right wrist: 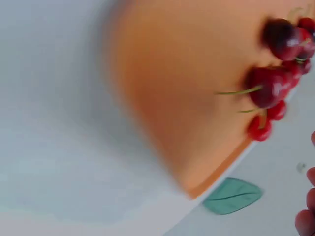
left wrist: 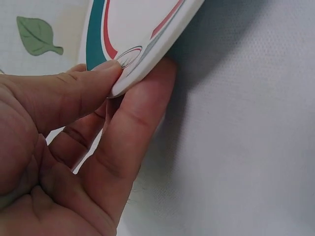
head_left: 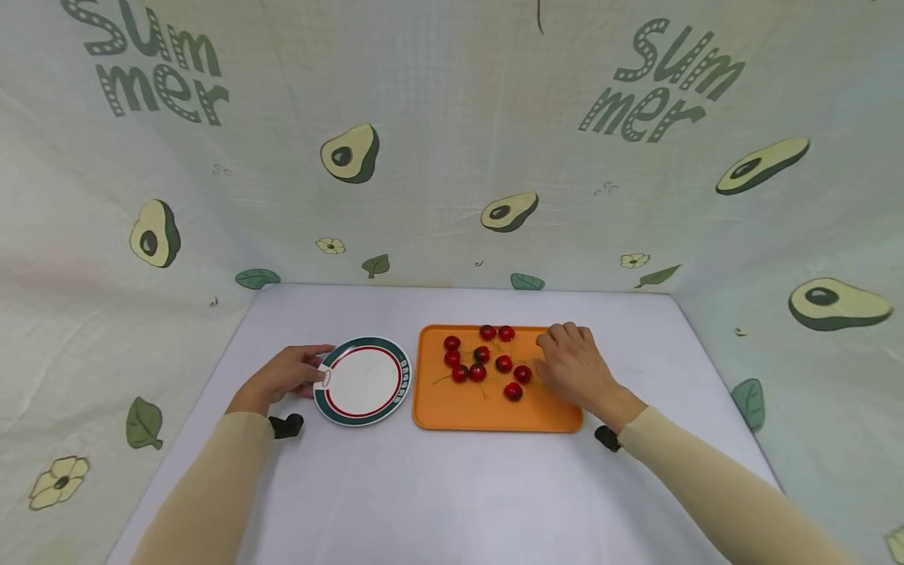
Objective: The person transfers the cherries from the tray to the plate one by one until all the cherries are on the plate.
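My left hand [head_left: 286, 373] pinches the near-left rim of a round white plate [head_left: 362, 382] with a green and red border. In the left wrist view the thumb [left wrist: 74, 96] lies on top of the rim and fingers pass beneath; that plate edge [left wrist: 133, 78] is tilted up, with a shadow under it. My right hand [head_left: 575, 365] is over the right side of an orange tray [head_left: 452, 416], fingers loosely bent, thumb apart from them. Nothing shows in its grasp. Several red cherries [head_left: 478, 372] with stems lie on the tray, left of this hand.
Both stand on a white-covered table [head_left: 424, 494]; the plate is just left of the tray. A cloth backdrop [head_left: 438, 141] printed with avocados and leaves rises behind and along the sides. Dark wrist straps [head_left: 286, 426] show at the sleeves.
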Demonstrator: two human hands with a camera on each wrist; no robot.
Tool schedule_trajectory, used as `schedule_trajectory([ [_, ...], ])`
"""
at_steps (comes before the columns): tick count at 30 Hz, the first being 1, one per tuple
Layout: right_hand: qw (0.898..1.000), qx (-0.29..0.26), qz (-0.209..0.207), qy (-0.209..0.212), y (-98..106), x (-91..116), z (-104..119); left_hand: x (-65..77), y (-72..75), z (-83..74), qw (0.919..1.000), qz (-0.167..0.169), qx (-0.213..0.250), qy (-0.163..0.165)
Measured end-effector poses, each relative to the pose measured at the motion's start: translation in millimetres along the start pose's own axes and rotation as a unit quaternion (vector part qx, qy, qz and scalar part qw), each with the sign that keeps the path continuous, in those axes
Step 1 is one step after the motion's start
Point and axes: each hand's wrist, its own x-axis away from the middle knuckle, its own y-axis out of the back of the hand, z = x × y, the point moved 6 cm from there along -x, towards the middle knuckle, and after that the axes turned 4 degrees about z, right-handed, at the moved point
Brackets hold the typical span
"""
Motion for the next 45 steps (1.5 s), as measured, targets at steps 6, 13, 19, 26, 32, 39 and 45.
schedule_trajectory([
  [6,1.000,0.019,0.016,0.017,-13.9,18.7,-6.6,0.2,3.5,3.0,1.0000,-0.004,0.003,-0.004],
  [13,0.999,0.020,0.021,0.036,-30.9,26.8,2.0,0.5,5.7,2.8,0.9999,-0.008,0.003,0.005],
  [19,0.998,0.030,0.018,0.044,-36.6,28.9,5.3,1.1,5.2,0.5,0.9999,-0.007,0.006,0.012],
  [26,0.998,0.035,0.031,0.049,-40.8,26.3,9.3,4.7,4.5,1.7,0.9998,-0.009,0.016,0.011],
  [32,0.997,0.038,0.047,0.051,-46.1,26.7,12.4,9.0,3.0,2.8,1.0000,-0.002,0.006,0.008],
  [39,0.997,0.045,0.054,0.043,-45.7,28.5,12.5,11.9,-0.4,2.7,0.9998,0.000,0.015,0.016],
  [45,0.997,0.042,0.054,0.042,-48.6,29.7,12.6,10.8,-1.5,2.3,0.9998,0.004,0.017,0.012],
])
